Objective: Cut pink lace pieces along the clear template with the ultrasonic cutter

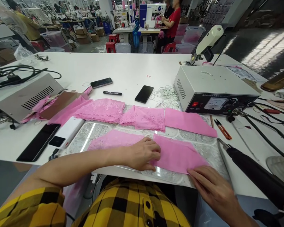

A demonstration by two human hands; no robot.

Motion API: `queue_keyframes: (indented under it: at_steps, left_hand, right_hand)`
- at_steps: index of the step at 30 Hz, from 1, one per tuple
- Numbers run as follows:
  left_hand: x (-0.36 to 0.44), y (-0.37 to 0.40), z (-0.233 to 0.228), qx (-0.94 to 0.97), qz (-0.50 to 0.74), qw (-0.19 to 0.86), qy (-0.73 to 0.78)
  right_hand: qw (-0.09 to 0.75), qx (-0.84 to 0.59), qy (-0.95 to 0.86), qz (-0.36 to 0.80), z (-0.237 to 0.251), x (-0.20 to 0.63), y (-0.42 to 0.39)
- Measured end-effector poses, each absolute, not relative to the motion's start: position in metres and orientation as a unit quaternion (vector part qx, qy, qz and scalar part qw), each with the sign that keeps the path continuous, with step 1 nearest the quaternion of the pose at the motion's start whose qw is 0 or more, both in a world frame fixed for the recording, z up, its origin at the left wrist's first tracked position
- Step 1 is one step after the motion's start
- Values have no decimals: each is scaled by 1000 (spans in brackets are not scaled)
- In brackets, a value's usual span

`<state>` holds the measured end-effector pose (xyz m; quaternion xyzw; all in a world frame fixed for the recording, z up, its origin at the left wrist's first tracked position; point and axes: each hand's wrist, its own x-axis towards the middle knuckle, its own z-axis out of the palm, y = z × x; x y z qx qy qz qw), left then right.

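A plain pink fabric piece (177,153) lies flat on the clear mat at the front of the table. My left hand (144,154) rests at its left edge, fingers curled together on the cloth. My right hand (211,184) pinches the lower right corner between thumb and fingers. Partly under my left forearm is a lacy pink piece (115,138). Behind them runs a row of pink cloth: a lace stack (101,110), a folded lace piece (149,118) and a plain piece (188,121).
On the right stand a grey power box (213,85), orange thread snips (223,129) and a black handheld tool with a metal tip (255,173). Phones (144,94), a marker (112,93) and a white power bank (66,134) lie about. A person in red (172,22) sits beyond.
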<state>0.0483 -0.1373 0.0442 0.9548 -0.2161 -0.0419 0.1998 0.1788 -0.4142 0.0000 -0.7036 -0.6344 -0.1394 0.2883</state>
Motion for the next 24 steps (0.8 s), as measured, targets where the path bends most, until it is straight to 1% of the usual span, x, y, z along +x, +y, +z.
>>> queue_keyframes:
  at_steps: [5,9,17,21,24]
  left_hand:
    - [44,-143,34,971,5,139,-196]
    - [42,-144,33,976,36,120,-179]
    - [64,-181,31,963,67,126,-227]
    - [79,-201,28,961,54,124,-240]
    - [86,-207,26,962,26,167,-214]
  right_hand:
    - [329,-710,-609,-130,0,177,-412]
    - [327,-716,-604,-124,0,175,-412]
    - [326,-710,-608,-141,-3,172,-410]
    - [330,-707,-609,-142,-4,172,-410]
    - [338,-707,-605,-143,-5,171,-411]
